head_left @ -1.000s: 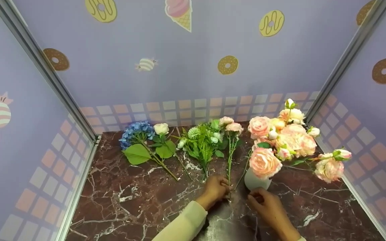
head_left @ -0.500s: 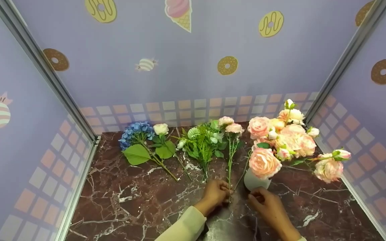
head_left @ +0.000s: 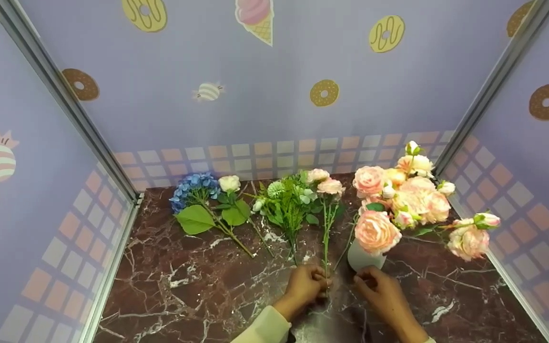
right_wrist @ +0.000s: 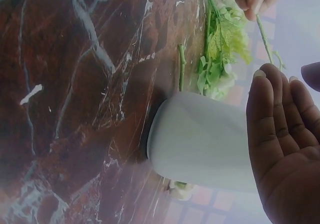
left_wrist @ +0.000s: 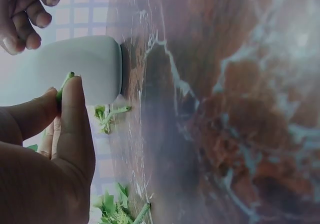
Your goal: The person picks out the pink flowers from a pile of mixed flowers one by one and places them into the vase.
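Note:
My left hand [head_left: 305,286] pinches the lower stem of a pink carnation [head_left: 330,186] with two visible blooms. In the left wrist view the green stem end [left_wrist: 69,77] pokes out between thumb and fingertips. A white vase [head_left: 366,257], partly covered by peach-pink roses [head_left: 377,232], stands to the right. My right hand [head_left: 384,293] is just in front of the vase's base, holding nothing. The right wrist view shows its fingers [right_wrist: 272,114] extended and gently bent before the vase wall, contact unclear.
Left of the carnation lie a bunch of greenery [head_left: 289,214] with small white flowers, a white rose [head_left: 229,184] and a blue hydrangea [head_left: 196,186]. They rest on a dark red marbled tabletop [head_left: 184,295]. Patterned panels [head_left: 274,114] enclose the back and sides.
My left hand has drawn a little toward me, and the carnation's blooms have shifted slightly down and left. The right hand, vase and other flowers have stayed put.

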A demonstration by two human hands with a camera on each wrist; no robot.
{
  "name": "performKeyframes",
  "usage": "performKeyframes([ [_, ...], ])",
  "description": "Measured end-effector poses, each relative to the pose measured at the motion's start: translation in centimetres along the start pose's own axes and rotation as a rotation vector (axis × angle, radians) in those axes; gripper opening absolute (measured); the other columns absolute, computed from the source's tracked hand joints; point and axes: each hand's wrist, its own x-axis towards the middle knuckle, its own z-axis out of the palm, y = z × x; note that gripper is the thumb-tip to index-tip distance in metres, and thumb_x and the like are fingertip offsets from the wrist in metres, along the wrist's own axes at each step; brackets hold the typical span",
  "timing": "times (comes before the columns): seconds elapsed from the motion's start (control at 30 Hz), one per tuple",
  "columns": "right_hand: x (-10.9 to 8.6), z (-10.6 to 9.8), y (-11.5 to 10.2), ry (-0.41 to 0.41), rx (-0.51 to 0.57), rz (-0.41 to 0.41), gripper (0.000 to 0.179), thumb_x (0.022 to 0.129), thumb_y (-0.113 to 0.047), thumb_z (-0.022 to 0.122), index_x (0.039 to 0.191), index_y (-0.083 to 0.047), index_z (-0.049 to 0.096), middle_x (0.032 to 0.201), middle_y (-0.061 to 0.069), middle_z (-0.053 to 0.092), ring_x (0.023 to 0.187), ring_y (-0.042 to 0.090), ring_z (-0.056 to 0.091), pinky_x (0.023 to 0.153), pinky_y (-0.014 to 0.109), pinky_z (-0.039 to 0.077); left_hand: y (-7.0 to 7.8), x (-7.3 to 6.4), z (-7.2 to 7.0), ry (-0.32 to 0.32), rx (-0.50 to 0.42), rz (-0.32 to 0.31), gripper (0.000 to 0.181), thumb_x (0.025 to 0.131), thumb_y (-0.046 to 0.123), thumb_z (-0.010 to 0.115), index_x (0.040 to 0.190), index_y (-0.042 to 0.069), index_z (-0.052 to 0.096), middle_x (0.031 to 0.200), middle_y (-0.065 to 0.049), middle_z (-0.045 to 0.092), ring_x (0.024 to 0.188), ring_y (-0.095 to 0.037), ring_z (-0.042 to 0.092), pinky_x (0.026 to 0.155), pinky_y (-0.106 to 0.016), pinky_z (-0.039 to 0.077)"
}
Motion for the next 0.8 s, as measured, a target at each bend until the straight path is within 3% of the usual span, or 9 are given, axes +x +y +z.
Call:
performKeyframes([
  [0.47,0.0,0.2,-0.1,-0.001,0.004,0.016,0.004,0.105,-0.011,0.081,0.107,-0.008,0.08,0.102,0.006,0.086,0.087,0.009,0.078,0.082,0.026,0.065,0.5,-1.3,0.2,-0.022,0.026,0.035,0.008,0.095,-0.003,0.086,0.094,0.003,0.08,0.082,0.001,0.079,0.065,-0.006,0.069,0.059,-0.023,0.059],
  [0.8,0.2,0.1,-0.4,-0.008,-0.001,0.022,0.004,0.107,-0.014,0.081,0.108,-0.011,0.08,0.1,0.001,0.084,0.088,0.005,0.076,0.08,0.024,0.064,0.1,-1.7,-0.1,-0.036,0.028,0.091,0.008,0.094,-0.006,0.086,0.093,-0.001,0.08,0.086,-0.01,0.083,0.066,-0.005,0.07,0.06,-0.021,0.062],
])
